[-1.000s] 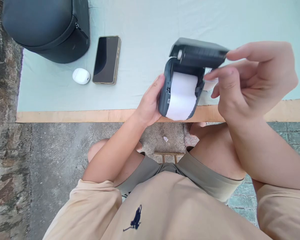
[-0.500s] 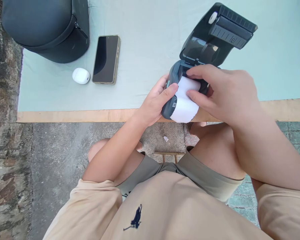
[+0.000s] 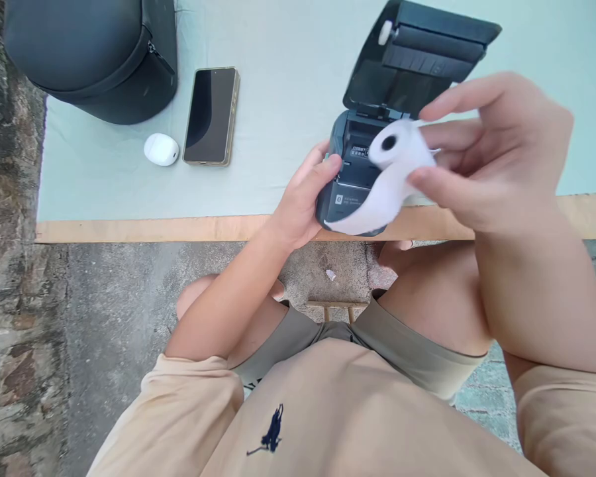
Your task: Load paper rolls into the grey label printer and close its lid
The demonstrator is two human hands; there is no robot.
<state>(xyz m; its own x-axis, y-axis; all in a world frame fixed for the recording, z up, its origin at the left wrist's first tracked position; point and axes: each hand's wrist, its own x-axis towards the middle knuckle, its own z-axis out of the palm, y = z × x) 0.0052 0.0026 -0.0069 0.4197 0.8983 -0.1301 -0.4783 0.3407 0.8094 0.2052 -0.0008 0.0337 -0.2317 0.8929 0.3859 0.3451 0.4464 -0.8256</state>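
My left hand (image 3: 310, 195) is closed around the left side of a dark portable receipt printer (image 3: 350, 182), its thumb resting over the rim. The printer's black lid (image 3: 412, 59) stands swung up, so the bay inside shows. Between the thumb and fingers of my right hand (image 3: 496, 149) is a white paper roll (image 3: 402, 149) with a dark hole at its core. The roll is held above the right part of the bay, turned partly sideways. Its loose paper end curls down across the printer's front edge.
On the pale cloth-covered table (image 3: 283, 106) lie a smartphone (image 3: 210, 116) and a white earbud case (image 3: 161, 150). A black zippered bag (image 3: 94, 59) sits at the far left. The table's wooden edge (image 3: 179, 229) runs in front of me. A paper scrap (image 3: 330, 274) is on the ground.
My right hand has lifted the paper roll out of the printer's bay and moved right and up. The printer has turned slightly, with its lid shifting left. My left hand keeps its hold.
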